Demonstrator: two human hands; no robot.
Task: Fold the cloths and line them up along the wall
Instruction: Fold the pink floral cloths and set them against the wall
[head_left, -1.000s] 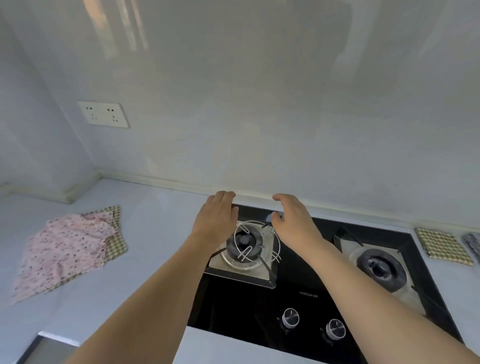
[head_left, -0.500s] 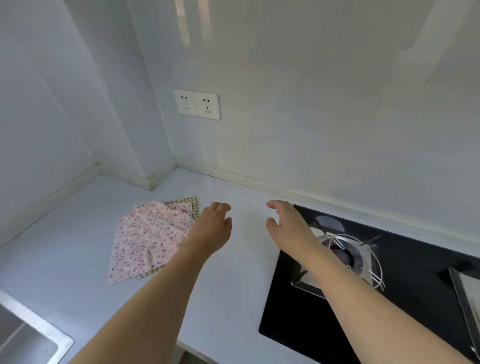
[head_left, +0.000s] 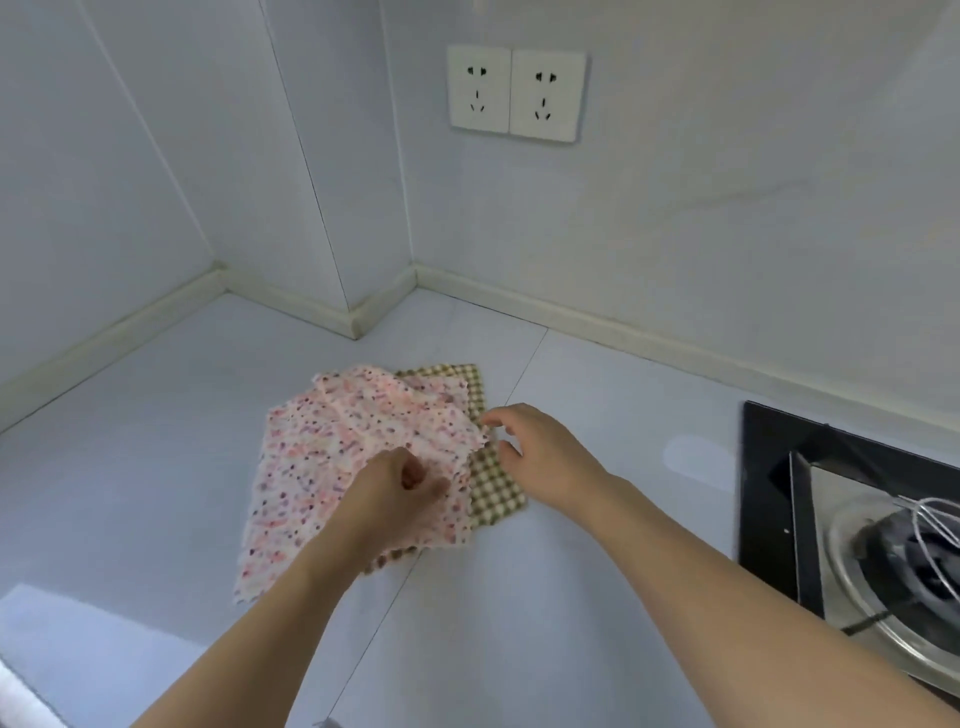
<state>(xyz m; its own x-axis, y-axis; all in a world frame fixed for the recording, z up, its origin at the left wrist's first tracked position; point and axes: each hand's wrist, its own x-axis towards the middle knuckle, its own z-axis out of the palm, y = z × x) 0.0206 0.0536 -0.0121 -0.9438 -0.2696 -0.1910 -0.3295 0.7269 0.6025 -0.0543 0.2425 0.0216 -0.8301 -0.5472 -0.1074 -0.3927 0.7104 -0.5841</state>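
Observation:
A pink floral cloth (head_left: 332, 467) lies crumpled on the white counter (head_left: 571, 597), on top of a green-and-beige checked cloth (head_left: 493, 491) that shows along its right and far edges. My left hand (head_left: 395, 493) rests on the pink cloth near its right side, with curled fingers pinching the fabric. Just to the right, my right hand (head_left: 543, 457) hovers over the checked cloth. Its fingers are loosely spread and the fingertips reach the pink cloth's right edge.
The wall with a double socket (head_left: 517, 93) runs behind the cloths, and a boxed corner column (head_left: 358, 208) juts out at the back left. A black gas hob (head_left: 779, 493) sits at the right, with a wire whisk (head_left: 935, 519) on its burner.
The view has swung left from the hob to the cloths. Both hands moved left from above the burner to the pile, and my left hand has taken hold of the pink cloth.

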